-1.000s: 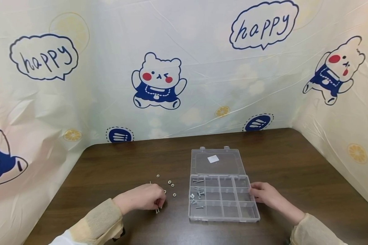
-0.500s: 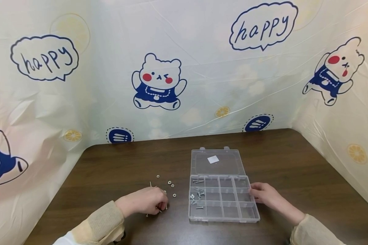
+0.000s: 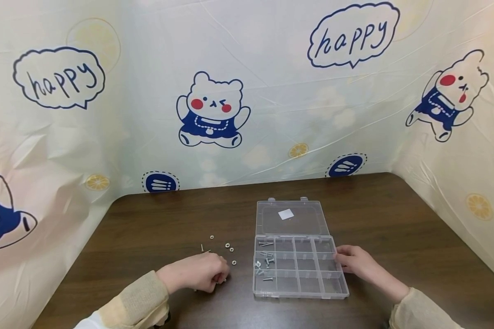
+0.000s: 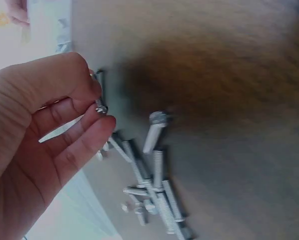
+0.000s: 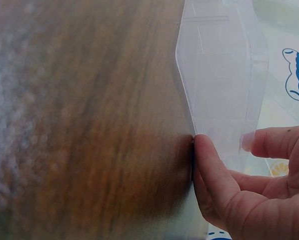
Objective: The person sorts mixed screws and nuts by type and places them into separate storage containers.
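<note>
My left hand (image 3: 195,273) is low over the tabletop, left of the box. In the left wrist view its thumb and fingertips pinch a small metal screw (image 4: 100,106). Several loose screws (image 4: 158,170) lie in a heap close beside that hand. With thumb and fingers, my right hand (image 3: 356,260) grips the right side wall of a clear plastic compartment box (image 3: 286,284). The left column of the box has screws (image 3: 266,244) in it, and the other columns show bare bottoms. Part of the loose heap is hidden under my left hand in the head view.
Several small nuts (image 3: 227,245) are scattered between my left hand and the box. Its clear lid (image 3: 269,221) lies folded back behind, with a white square label (image 3: 286,214). A printed curtain (image 3: 263,114) encloses the back and sides of the brown table (image 3: 164,224).
My left hand has shifted slightly right across the loose screws, its fingers moving over them. The right hand and the box have stayed in place.
</note>
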Demonstrator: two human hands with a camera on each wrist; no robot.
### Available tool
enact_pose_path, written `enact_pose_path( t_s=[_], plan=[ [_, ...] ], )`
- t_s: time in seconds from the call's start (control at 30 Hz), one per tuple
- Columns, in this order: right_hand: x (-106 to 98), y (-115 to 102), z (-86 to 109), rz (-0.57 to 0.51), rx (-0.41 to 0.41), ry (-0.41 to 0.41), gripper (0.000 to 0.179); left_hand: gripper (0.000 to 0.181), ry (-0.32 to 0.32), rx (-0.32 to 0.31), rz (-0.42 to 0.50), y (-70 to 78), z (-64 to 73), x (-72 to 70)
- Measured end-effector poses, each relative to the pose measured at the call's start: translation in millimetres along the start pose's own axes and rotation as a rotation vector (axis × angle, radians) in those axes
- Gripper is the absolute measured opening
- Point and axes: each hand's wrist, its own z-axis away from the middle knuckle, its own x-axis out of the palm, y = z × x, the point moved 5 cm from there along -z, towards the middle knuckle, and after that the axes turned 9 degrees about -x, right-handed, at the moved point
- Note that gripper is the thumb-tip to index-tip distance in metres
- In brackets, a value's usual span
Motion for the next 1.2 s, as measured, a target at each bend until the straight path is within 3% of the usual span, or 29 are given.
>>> enact_pose_path(
  t_s=[0.27,0.53,0.7,0.87,1.2],
  plan=[
    [-0.1,0.1,-0.6,0.015,0.021,0.016,0.035,0.022,0.108,0.085,-0.002,10.3,-9.0,-17.2],
    [-0.3,0.2,-0.6,0.015,0.026,0.018,0.035,0.022,0.204,0.1,0.038,22.1,-18.0,-29.2],
    [-0.4,0.7,-1.1,0.023,0.033,0.015,0.035,0.02,0.213,0.104,0.06,29.4,-26.0,-31.6],
    [-1.3,1.1,-1.7,0.032,0.039,0.015,0.036,0.02,0.243,0.147,0.047,39.2,-36.8,-34.0],
    [-0.2,-0.1,-0.1,0.018,0.034,0.016,0.036,0.016,0.217,0.213,0.017,58.0,-57.1,-27.7]
  ],
)
